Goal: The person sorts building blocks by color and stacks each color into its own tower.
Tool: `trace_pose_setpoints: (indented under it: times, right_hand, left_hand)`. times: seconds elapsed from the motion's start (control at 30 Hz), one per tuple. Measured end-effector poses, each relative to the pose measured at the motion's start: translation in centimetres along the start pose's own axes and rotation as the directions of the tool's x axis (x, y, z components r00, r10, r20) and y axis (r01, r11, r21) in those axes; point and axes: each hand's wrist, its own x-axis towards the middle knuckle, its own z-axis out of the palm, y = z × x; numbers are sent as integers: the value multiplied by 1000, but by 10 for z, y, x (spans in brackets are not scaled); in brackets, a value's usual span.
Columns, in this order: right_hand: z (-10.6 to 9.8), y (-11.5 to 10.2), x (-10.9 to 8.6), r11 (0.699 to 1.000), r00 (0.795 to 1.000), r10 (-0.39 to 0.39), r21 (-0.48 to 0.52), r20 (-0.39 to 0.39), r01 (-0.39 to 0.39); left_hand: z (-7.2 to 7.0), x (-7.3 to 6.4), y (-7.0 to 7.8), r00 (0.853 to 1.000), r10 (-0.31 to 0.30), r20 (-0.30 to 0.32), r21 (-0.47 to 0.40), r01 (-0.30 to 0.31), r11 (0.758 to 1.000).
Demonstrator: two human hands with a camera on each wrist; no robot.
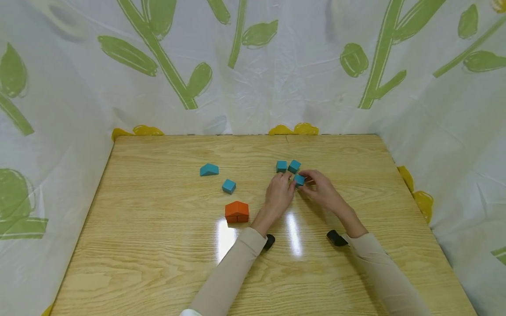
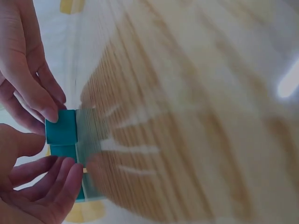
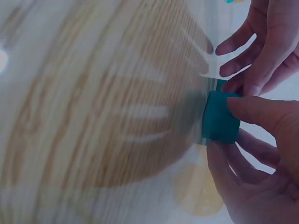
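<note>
A blue cube point(image 1: 299, 180) lies between my two hands on the table. My right hand point(image 1: 321, 191) pinches it, the thumb on its near face in the right wrist view and the fingers along its side. My left hand point(image 1: 279, 193) is at its left, thumb tip right at the cube's edge, other fingers loosely bent. Just behind, a second blue cube point(image 1: 281, 166) stands close beyond the left fingertips. A third blue cube point(image 1: 294, 166) sits turned at an angle beside it. In the left wrist view the left fingers partly cover a blue block point(image 2: 64, 150).
Left of the hands lie a single blue cube point(image 1: 229, 186) and a blue wedge-shaped block point(image 1: 209, 170). Nearer me, orange blocks point(image 1: 237, 211) form a little house with a peaked top. White leaf-patterned cloth point(image 1: 300, 87) borders the wooden table point(image 1: 150, 245) behind and at both sides.
</note>
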Motion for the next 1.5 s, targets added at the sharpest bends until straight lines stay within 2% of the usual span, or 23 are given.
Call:
trace_pose_setpoints:
  times: [0.27, 0.5, 0.63, 0.83, 1.0, 1.13, 1.23, 1.5]
  right_hand:
    - [1, 1, 0, 996, 999, 43, 75, 7, -43]
    - [-1, 2, -2, 972, 990, 127, 191, 55, -135]
    - [-2, 2, -6, 958, 985, 154, 230, 79, -169]
    - [-4, 0, -13, 927, 974, 177, 309, 142, -214]
    - [-4, -3, -19, 900, 965, 173, 368, 195, -236]
    - [-2, -4, -25, 889, 962, 149, 395, 227, -231]
    - [0, -5, -29, 896, 962, 127, 389, 241, -215]
    - [9, -8, -37, 951, 973, 48, 288, 228, -115]
  left_hand:
    - [3, 2, 0, 1000, 15, 18, -29, -15, 999]
    - [3, -1, -2, 998, 40, 39, -77, -37, 996]
    - [0, -6, -3, 995, 70, 68, -138, -61, 989]
    - [-5, -17, -4, 991, 82, 106, -216, -57, 975]
    - [-10, -26, -3, 988, 75, 138, -221, -43, 974]
    - [-13, -33, -2, 984, 72, 166, -208, -36, 977]
    - [-15, -39, -2, 983, 73, 166, -210, -37, 977]
    - [-20, -52, -6, 983, 104, 150, -226, -68, 972]
